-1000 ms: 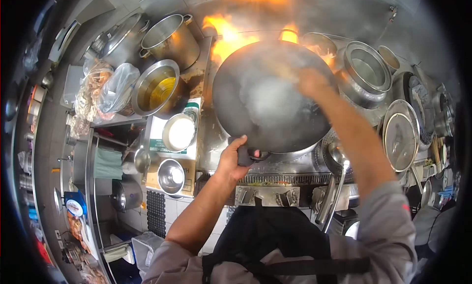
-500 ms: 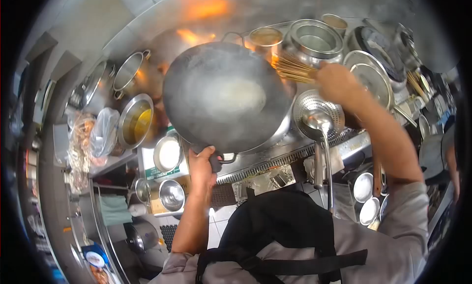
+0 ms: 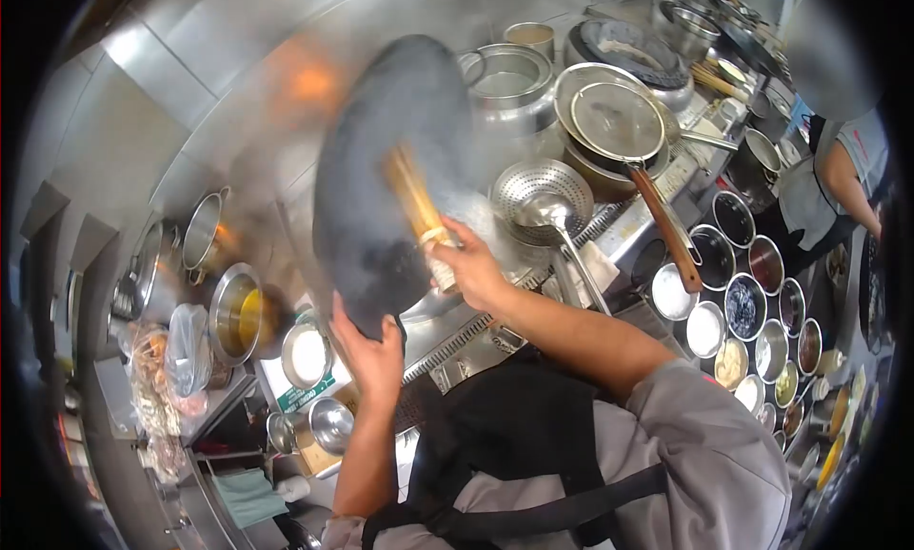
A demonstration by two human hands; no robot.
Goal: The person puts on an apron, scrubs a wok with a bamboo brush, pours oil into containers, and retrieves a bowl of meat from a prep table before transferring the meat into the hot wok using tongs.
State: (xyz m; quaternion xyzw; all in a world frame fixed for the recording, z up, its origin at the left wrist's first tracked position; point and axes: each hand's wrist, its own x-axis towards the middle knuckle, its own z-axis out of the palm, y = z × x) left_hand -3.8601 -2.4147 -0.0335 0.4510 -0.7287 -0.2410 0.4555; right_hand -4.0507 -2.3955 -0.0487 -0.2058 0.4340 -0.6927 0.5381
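Observation:
A dark wok [image 3: 381, 198], steaming, is steeply tilted over the stove. My left hand [image 3: 373, 360] is at its near end, thumb and fingers around the handle area, which the hand mostly hides. In my right hand [image 3: 468, 267] is a bamboo wok brush [image 3: 416, 200], gripped by its bound end, with the blurred bristles in front of the wok's inner face. Right of the wok, a metal ladle [image 3: 549, 214] rests in a perforated skimmer [image 3: 519, 190].
Orange flame glow [image 3: 309, 81] shows behind the wok. A bowl of yellow liquid [image 3: 233, 312] and a plastic bag [image 3: 188, 348] sit at left. Strainers [image 3: 619, 120] rest on a pot at right, near several ingredient containers [image 3: 745, 304]. Another person's arm [image 3: 850, 183] is at far right.
The wok has gone from facing up to steeply tilted. My right hand has brought the brush left, from beside the pots to the wok. The view has swung right.

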